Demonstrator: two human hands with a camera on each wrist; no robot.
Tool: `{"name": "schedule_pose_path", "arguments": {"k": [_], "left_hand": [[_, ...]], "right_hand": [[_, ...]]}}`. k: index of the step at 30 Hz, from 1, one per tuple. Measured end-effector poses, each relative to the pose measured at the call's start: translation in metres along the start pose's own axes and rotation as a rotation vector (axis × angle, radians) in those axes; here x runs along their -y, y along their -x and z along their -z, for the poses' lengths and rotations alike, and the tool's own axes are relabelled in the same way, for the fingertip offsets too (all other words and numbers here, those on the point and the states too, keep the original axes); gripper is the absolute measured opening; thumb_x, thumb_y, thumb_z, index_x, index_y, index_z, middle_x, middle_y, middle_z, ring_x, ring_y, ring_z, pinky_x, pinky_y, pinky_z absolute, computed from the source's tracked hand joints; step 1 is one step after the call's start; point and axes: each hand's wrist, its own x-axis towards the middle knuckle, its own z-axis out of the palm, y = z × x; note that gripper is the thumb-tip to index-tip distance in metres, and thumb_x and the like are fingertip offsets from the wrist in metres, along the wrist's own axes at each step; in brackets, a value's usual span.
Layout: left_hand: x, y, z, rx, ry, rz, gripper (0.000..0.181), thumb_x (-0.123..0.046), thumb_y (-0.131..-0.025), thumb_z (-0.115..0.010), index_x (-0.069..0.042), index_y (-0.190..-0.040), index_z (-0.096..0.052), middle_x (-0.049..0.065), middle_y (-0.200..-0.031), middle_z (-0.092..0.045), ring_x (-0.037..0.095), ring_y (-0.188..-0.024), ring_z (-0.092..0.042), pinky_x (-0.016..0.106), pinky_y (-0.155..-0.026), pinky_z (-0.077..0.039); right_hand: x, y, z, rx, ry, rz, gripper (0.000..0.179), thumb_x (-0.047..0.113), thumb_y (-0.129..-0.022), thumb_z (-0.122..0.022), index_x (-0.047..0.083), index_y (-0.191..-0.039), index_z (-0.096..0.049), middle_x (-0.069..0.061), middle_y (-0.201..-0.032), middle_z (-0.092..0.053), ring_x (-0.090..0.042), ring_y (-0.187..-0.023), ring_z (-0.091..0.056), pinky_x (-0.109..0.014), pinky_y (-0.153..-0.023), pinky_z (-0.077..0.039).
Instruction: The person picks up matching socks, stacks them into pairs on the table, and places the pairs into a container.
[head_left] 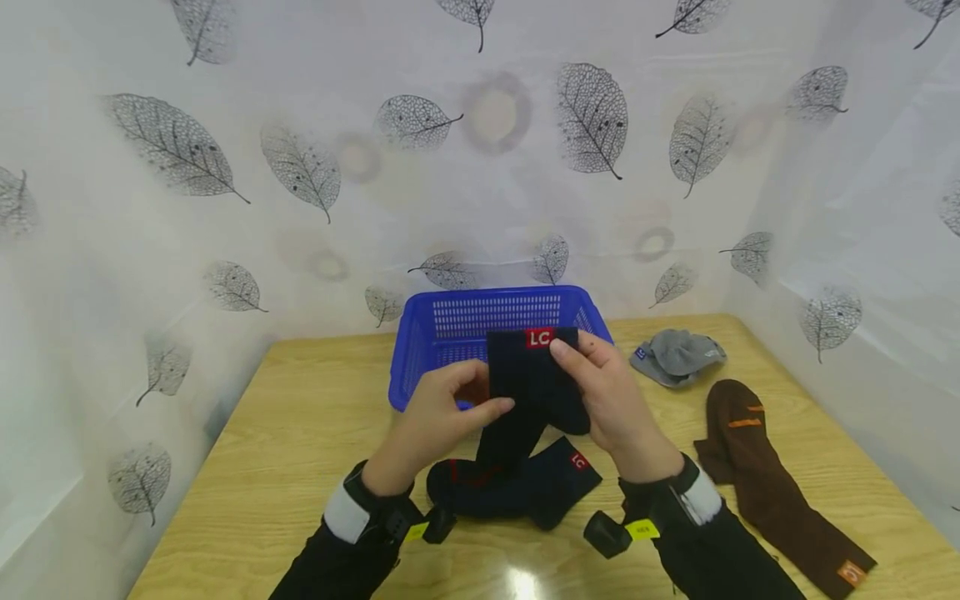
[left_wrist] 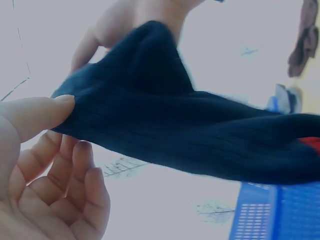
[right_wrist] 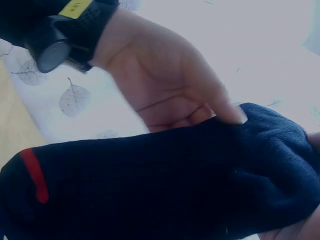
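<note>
Both hands hold up a dark navy sock with a red LC label at its cuff. My left hand pinches its left edge, thumb in front; the left wrist view shows that thumb pressing the dark fabric. On the label side, my right hand grips the cuff, its thumb beside the label. The sock's foot hangs below, and a red stripe marks its toe in the right wrist view. Beneath it lies another navy sock on the table, also with an LC label.
A blue plastic basket stands behind the hands at the table's back edge. To the right are a bunched grey sock bundle and long brown socks with orange marks. Leaf-patterned white sheeting rises behind the wooden table.
</note>
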Motion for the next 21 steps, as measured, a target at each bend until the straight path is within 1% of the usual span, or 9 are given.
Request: {"name": "schedule_pose_path", "arguments": {"k": [2,3,7,9,11,14,16,18,21], "left_hand": [[0.006,0.003,-0.006,0.018,0.003,0.0,0.013,-0.008,-0.09,-0.08,-0.004,-0.091,-0.067,0.0,-0.082,-0.064,0.007,-0.076,-0.058,0.025,-0.071,-0.053],[0.01,0.004,-0.009,0.029,0.001,0.002,0.014,-0.008,-0.09,-0.08,-0.004,-0.09,-0.067,-0.001,-0.08,-0.062,0.006,-0.073,-0.056,0.024,-0.068,-0.051],[0.024,0.012,-0.02,0.061,-0.014,0.033,0.02,-0.009,-0.089,-0.08,-0.007,-0.084,-0.061,-0.007,-0.073,-0.049,0.002,-0.067,-0.045,0.021,-0.062,-0.04],[0.031,0.017,-0.023,0.072,-0.025,0.06,0.026,-0.01,-0.089,-0.08,-0.009,-0.081,-0.056,-0.008,-0.071,-0.039,0.004,-0.064,-0.038,0.023,-0.061,-0.033],[0.038,0.021,-0.025,0.08,-0.033,0.081,0.023,-0.01,-0.09,-0.08,-0.009,-0.082,-0.058,-0.009,-0.072,-0.038,0.004,-0.065,-0.039,0.023,-0.062,-0.034],[0.048,0.027,-0.027,0.097,-0.041,0.113,0.017,-0.011,-0.09,-0.079,-0.009,-0.085,-0.063,-0.01,-0.072,-0.042,0.004,-0.066,-0.041,0.023,-0.062,-0.035],[0.054,0.032,-0.027,0.105,-0.039,0.124,0.013,-0.011,-0.09,-0.079,-0.009,-0.088,-0.066,-0.009,-0.074,-0.045,0.004,-0.068,-0.043,0.023,-0.062,-0.037],[0.06,0.036,-0.026,0.1,-0.014,0.14,0.011,-0.009,-0.09,-0.078,-0.006,-0.09,-0.068,-0.007,-0.078,-0.054,0.003,-0.072,-0.048,0.023,-0.065,-0.043],[0.068,0.042,-0.023,0.071,0.028,0.159,0.009,-0.006,-0.091,-0.076,-0.003,-0.095,-0.07,0.001,-0.088,-0.067,0.005,-0.08,-0.058,0.024,-0.071,-0.051]], "right_hand": [[0.002,0.001,0.0,-0.012,-0.002,0.021,0.017,0.006,-0.106,-0.052,0.001,-0.11,-0.067,0.0,-0.109,-0.073,-0.012,-0.097,-0.07,-0.029,-0.084,-0.059],[0.003,0.001,0.0,-0.017,-0.004,0.032,0.018,0.006,-0.105,-0.052,0.001,-0.11,-0.068,-0.001,-0.109,-0.073,-0.013,-0.097,-0.07,-0.029,-0.084,-0.059],[0.004,0.001,0.001,-0.007,-0.019,0.068,0.019,0.006,-0.106,-0.052,0.007,-0.11,-0.07,-0.002,-0.11,-0.073,-0.013,-0.096,-0.071,-0.029,-0.083,-0.059],[0.005,0.001,0.003,0.002,-0.046,0.074,0.019,0.008,-0.106,-0.053,0.01,-0.11,-0.072,-0.002,-0.108,-0.074,-0.012,-0.094,-0.072,-0.03,-0.081,-0.06],[0.006,0.002,0.005,0.012,-0.081,0.077,0.019,0.01,-0.106,-0.054,0.011,-0.111,-0.072,-0.003,-0.107,-0.076,-0.013,-0.093,-0.074,-0.03,-0.078,-0.061],[0.007,0.004,0.01,0.01,-0.12,0.087,0.019,0.012,-0.107,-0.055,0.01,-0.113,-0.072,-0.004,-0.106,-0.076,-0.014,-0.093,-0.075,-0.031,-0.077,-0.061],[0.007,0.005,0.014,0.002,-0.126,0.095,0.019,0.012,-0.107,-0.054,0.01,-0.113,-0.072,-0.004,-0.106,-0.077,-0.014,-0.093,-0.075,-0.032,-0.077,-0.061],[0.007,0.005,0.018,-0.01,-0.116,0.104,0.02,0.011,-0.107,-0.053,0.011,-0.111,-0.073,-0.003,-0.106,-0.076,-0.012,-0.094,-0.074,-0.031,-0.078,-0.061],[0.004,0.005,0.024,-0.019,-0.104,0.119,0.021,0.008,-0.107,-0.052,0.011,-0.108,-0.073,-0.001,-0.106,-0.074,-0.01,-0.096,-0.071,-0.028,-0.08,-0.06]]}}
